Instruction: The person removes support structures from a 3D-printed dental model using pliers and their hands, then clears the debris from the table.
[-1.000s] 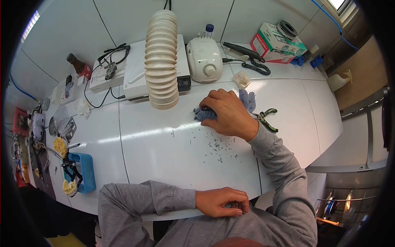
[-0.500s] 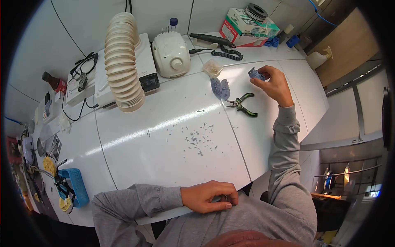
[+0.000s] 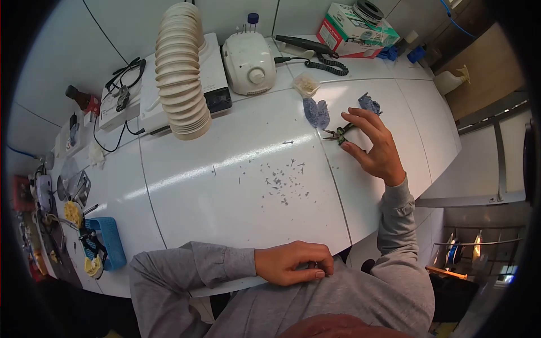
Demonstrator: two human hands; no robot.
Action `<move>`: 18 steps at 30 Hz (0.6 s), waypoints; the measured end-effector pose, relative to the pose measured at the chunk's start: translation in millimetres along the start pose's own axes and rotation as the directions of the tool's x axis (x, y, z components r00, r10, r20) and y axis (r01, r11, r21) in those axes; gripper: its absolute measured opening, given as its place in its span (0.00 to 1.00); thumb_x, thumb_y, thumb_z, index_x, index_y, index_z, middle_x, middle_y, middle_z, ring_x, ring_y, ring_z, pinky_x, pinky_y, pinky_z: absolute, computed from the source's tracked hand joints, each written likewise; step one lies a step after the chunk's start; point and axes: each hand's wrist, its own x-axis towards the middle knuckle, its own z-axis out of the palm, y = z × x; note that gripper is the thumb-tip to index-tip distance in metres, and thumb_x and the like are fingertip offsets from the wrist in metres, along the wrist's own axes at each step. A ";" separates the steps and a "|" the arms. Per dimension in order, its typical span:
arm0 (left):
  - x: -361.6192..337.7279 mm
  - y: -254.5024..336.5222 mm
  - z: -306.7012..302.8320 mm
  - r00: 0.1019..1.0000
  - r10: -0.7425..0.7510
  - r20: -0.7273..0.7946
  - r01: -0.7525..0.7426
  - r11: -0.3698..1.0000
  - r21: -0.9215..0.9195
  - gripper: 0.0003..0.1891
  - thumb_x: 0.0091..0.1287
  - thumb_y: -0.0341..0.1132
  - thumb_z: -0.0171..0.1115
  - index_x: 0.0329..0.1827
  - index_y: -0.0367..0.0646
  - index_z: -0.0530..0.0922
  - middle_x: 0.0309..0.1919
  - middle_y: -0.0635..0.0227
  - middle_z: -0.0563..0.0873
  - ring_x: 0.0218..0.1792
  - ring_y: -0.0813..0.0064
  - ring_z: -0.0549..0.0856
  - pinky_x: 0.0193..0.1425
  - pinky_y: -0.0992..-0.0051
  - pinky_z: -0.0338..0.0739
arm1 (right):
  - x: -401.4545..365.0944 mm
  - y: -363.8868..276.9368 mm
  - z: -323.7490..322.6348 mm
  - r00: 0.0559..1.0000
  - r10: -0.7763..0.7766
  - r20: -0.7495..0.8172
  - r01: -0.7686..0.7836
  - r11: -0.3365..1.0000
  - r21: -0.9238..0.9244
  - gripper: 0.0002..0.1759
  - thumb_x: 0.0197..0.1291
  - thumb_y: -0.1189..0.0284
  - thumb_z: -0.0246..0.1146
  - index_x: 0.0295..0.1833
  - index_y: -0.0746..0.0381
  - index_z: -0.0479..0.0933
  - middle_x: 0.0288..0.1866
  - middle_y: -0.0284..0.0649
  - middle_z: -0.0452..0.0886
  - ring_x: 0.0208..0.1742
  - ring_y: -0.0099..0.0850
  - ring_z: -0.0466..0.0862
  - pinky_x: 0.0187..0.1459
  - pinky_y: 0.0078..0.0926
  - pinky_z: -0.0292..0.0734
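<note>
My right hand (image 3: 375,141) hovers around the green-and-black handles of the long-nose pliers (image 3: 340,135), thumb and fingers apart, hiding most of them. It holds nothing. Beyond the fingers lies a small rough blue-grey piece (image 3: 369,103), partly covered by them. A U-shaped blue-grey piece (image 3: 317,114), like a dental arch model, lies just past the pliers' jaws. Against my body at the bench edge, my left hand (image 3: 293,263) rests with curled fingers and the thumb close to them; whatever may be inside is hidden. Grey scraps (image 3: 284,183) are scattered mid-bench.
A ribbed hose (image 3: 181,73) arches over a white unit at the back left. Beside it stand a white control box (image 3: 249,65), a handpiece (image 3: 307,45) with coiled cord, and a small clear tub (image 3: 306,84). A blue basket (image 3: 107,242) sits at left.
My right hand has let go of the small blue-grey piece, left it on the bench, and moved nearer over the pliers with fingers spread. The view has shifted slightly; my left hand stays put.
</note>
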 end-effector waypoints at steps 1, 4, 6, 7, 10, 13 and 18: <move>-1.7 6.5 1.6 1.000 0.010 -0.020 -0.009 0.999 0.034 0.10 0.83 0.33 0.60 0.58 0.37 0.81 0.54 0.59 0.86 0.56 0.64 0.86 0.62 0.64 0.81 | -7.8 -2.4 6.5 1.000 -0.009 0.006 0.009 1.000 0.030 0.31 0.61 0.67 0.81 0.70 0.57 0.84 0.71 0.48 0.82 0.72 0.47 0.81 0.72 0.43 0.77; -11.7 18.6 4.2 0.991 0.092 -0.098 -0.065 0.966 0.250 0.12 0.84 0.34 0.60 0.61 0.36 0.82 0.59 0.55 0.85 0.60 0.59 0.86 0.64 0.62 0.81 | -18.1 5.4 16.7 0.998 -0.054 0.028 0.056 0.995 -0.080 0.32 0.59 0.72 0.79 0.71 0.56 0.84 0.68 0.46 0.82 0.72 0.46 0.79 0.73 0.43 0.75; -22.7 37.3 -6.0 0.927 0.338 -0.161 -0.148 0.726 0.672 0.19 0.84 0.42 0.61 0.67 0.36 0.81 0.63 0.53 0.84 0.62 0.53 0.85 0.66 0.58 0.80 | -21.6 10.3 16.2 0.999 -0.038 0.024 0.040 0.996 -0.080 0.31 0.58 0.77 0.78 0.69 0.59 0.84 0.63 0.46 0.83 0.66 0.45 0.81 0.69 0.43 0.76; -33.6 41.0 -15.6 0.908 0.348 -0.236 -0.037 0.625 0.779 0.23 0.85 0.46 0.59 0.69 0.36 0.81 0.66 0.50 0.83 0.66 0.50 0.84 0.70 0.56 0.79 | -22.8 9.0 17.8 0.995 -0.087 -0.046 0.082 0.992 -0.095 0.29 0.57 0.80 0.76 0.67 0.61 0.85 0.58 0.45 0.83 0.60 0.44 0.82 0.64 0.42 0.79; -68.0 57.5 -46.6 0.749 0.391 -0.535 0.433 0.322 0.842 0.36 0.88 0.58 0.46 0.80 0.32 0.73 0.77 0.40 0.74 0.80 0.40 0.72 0.83 0.50 0.69 | -37.5 9.7 10.4 0.988 -0.067 -0.139 0.049 0.990 -0.131 0.28 0.57 0.81 0.75 0.66 0.62 0.85 0.56 0.46 0.84 0.58 0.45 0.83 0.62 0.42 0.80; -83.9 51.9 -66.9 0.506 0.419 -0.754 0.709 0.296 0.640 0.47 0.87 0.65 0.38 0.87 0.25 0.55 0.85 0.31 0.57 0.88 0.33 0.54 0.89 0.45 0.52 | -64.2 13.1 -3.0 0.970 0.037 -0.242 -0.084 0.978 -0.189 0.25 0.59 0.82 0.73 0.65 0.64 0.86 0.55 0.48 0.84 0.57 0.45 0.83 0.60 0.41 0.81; -73.9 39.1 -86.3 0.487 0.316 -0.815 0.825 0.139 0.547 0.53 0.85 0.70 0.32 0.88 0.21 0.41 0.88 0.29 0.45 0.90 0.33 0.40 0.91 0.41 0.34 | -112.1 37.4 -9.4 0.877 0.246 -0.413 -0.375 0.888 -0.267 0.21 0.68 0.77 0.69 0.66 0.66 0.86 0.56 0.49 0.83 0.60 0.45 0.82 0.60 0.41 0.81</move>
